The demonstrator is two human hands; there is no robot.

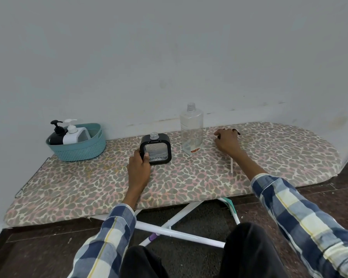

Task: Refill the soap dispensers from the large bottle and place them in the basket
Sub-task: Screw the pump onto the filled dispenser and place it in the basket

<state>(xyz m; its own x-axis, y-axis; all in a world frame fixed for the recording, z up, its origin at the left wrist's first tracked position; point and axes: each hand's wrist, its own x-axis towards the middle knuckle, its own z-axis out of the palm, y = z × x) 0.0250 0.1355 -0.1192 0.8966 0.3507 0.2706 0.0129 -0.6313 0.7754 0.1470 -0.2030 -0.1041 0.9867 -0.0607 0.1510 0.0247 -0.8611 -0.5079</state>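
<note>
surface: ironing board with leopard-print cover, set low against a grey wall; white crossed legs visible under the near edge.
left hand: grip curled round the lower left corner of the square dispenser, thumb on its front face.
square dispenser: black frame, clear patterned window, upright on the board, neck open with no pump on it. A little liquid seems to sit at the bottom; level hard to read.
right hand: resting on the board to the right of the large bottle, fingers bent down over a small dark object at the far side. Grip looks curled on it, but whether it is actually pinched cannot be told.
large bottle: clear, upright, cap off, nearly empty, only a thin layer at the base. Stands between the two hands, just right of the square dispenser, not touching it.
tube: thin white straw-like piece lying on the board just beside the right forearm.
basket: teal, far left end of the board by the wall. Holds a black pump dispenser and a white pump dispenser, both upright, side by side.
sleeves: blue, white and yellow plaid on both arms.
</note>
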